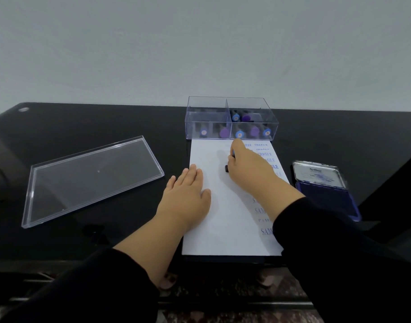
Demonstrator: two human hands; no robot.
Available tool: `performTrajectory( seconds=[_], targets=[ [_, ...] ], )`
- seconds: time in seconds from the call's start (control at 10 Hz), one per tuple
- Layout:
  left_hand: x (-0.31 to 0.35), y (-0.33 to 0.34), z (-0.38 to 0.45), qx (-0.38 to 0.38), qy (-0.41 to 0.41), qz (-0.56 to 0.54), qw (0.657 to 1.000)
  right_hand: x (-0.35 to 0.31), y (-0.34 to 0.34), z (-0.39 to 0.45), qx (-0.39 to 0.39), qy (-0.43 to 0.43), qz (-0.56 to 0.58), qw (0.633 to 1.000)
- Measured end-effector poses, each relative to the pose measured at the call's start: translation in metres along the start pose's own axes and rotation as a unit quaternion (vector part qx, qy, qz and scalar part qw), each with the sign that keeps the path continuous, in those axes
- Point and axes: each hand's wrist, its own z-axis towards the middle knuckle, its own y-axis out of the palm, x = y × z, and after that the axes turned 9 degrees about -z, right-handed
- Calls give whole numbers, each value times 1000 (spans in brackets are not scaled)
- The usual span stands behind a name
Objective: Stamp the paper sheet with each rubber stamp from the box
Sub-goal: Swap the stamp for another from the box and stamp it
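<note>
Head view: left hand [186, 194] flat, fingers straight, pinning paper sheet [223, 217] near tabletop [106, 241] front edge; right hand [246, 164] grips a rubber stamp [227, 168] pressed on it, box [209, 117] just behind. Risks: tilted stamp smudges, overlaps existing prints, sheet slips if left lifts

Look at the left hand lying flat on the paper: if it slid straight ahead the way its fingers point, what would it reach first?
Probably the clear box of stamps. The left hand points up along the paper sheet, bare there; depth is hard to judge.
</note>
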Motion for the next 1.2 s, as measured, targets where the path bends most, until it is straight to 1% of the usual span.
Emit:
performTrajectory(
  seconds=[0.1, 0.2, 0.3, 0.6, 1.2],
  targets=[
    [0, 0, -1, -2, 0, -1, 1000, 1, 0, 0, 0, 2, 13, 1000],
    [0, 0, 0, -2, 1, 0, 1000, -1, -3, 1, -12, 2, 6, 1000],
    [0, 0, 0, 3, 0, -2, 1000, -2, -2, 3, -6, 4, -14, 1000],
    [0, 1, 0, 7, -3, -8, 1000, -1, 0, 2, -7, 8, -2, 1000],
    [-1, 2, 2, 7, -1, 1, 1000, -1, -5, -2, -10, -5, -22, 1000]
  ],
)
